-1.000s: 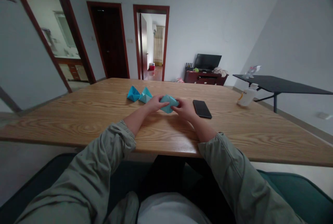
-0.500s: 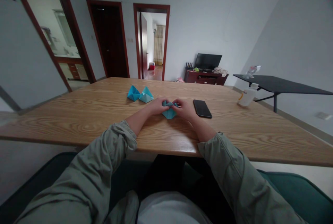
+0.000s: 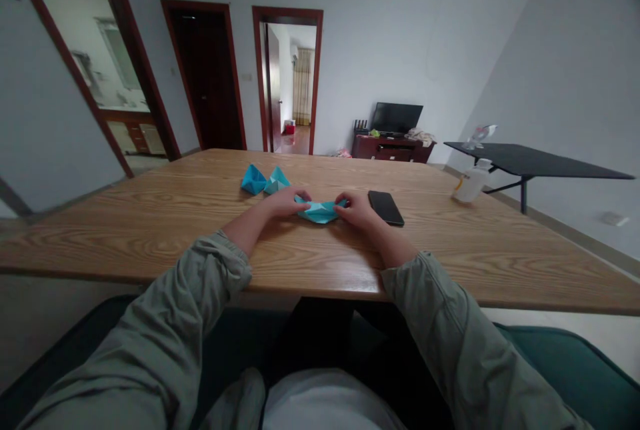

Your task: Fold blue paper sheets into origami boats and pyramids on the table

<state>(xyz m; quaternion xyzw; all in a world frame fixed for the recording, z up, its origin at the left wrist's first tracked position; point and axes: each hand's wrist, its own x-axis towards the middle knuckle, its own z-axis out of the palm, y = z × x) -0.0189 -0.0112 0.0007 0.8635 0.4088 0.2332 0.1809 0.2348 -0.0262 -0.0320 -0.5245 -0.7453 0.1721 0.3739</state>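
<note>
As the left hand [image 3: 284, 203] and right hand [image 3: 357, 211] pinch its ends, the blue origami paper [image 3: 320, 214] lies long-axis sideways on the tabletop [image 3: 150, 237].

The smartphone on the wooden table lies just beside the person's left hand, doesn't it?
Not quite: the head view shows the smartphone beside the right hand, not the left. It does lie on the wooden table.

The light-blue folded paper piece [image 3: 320, 213], bunched up between the hands a moment ago, now lies stretched wide and flatter, with the left hand [image 3: 285, 203] and right hand [image 3: 358, 210] drawn apart to its ends.
</note>
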